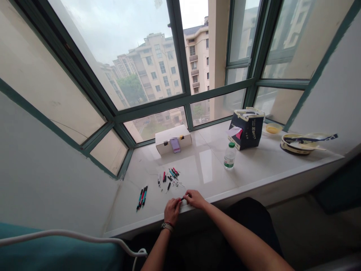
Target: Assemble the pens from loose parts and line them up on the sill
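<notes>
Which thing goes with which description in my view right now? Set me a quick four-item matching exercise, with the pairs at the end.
Things:
1. Bottle
2. White box
3. Group of pens
4. Dark piece

Descriptions:
A. Laid side by side, left of the loose pen parts
B. Pinched between the left hand and the right hand
C. Topped with a green cap
D. Close by the window

Pairs: 1-C, 2-D, 3-A, 4-B
</notes>
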Action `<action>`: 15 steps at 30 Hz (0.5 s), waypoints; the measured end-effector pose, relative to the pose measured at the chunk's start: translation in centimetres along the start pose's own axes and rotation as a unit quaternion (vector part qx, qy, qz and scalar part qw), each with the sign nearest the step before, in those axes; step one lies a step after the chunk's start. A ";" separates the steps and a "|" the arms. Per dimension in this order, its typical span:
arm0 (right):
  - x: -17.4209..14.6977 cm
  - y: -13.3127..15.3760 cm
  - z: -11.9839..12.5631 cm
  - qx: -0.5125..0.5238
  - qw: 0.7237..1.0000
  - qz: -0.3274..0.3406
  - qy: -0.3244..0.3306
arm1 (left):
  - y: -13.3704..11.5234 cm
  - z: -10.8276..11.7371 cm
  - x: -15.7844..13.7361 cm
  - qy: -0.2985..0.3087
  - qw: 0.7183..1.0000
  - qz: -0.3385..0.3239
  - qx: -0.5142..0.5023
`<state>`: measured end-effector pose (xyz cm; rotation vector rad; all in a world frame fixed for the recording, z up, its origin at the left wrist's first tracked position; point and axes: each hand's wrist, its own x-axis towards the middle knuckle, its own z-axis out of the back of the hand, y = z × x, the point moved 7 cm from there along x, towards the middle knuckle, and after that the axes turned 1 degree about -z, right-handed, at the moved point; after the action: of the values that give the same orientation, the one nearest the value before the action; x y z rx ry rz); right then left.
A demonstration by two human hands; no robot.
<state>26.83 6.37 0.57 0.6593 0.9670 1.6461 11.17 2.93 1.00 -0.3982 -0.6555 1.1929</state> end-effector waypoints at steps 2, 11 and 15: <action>0.0 -0.1 0.0 0.013 1.000 -0.002 0.002 | 0.1 -0.1 0.0 0.002 1.000 0.002 -0.002; 0.0 -0.6 0.0 0.118 0.993 -0.014 -0.006 | 0.0 0.2 0.0 -0.017 1.000 0.003 -0.012; -0.1 -0.7 0.1 0.094 0.995 -0.025 -0.020 | -0.2 0.3 0.0 -0.021 1.000 0.002 -0.005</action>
<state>27.28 6.41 0.00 0.7853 1.1092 1.5030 11.11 2.89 1.35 -0.3844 -0.6974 1.2051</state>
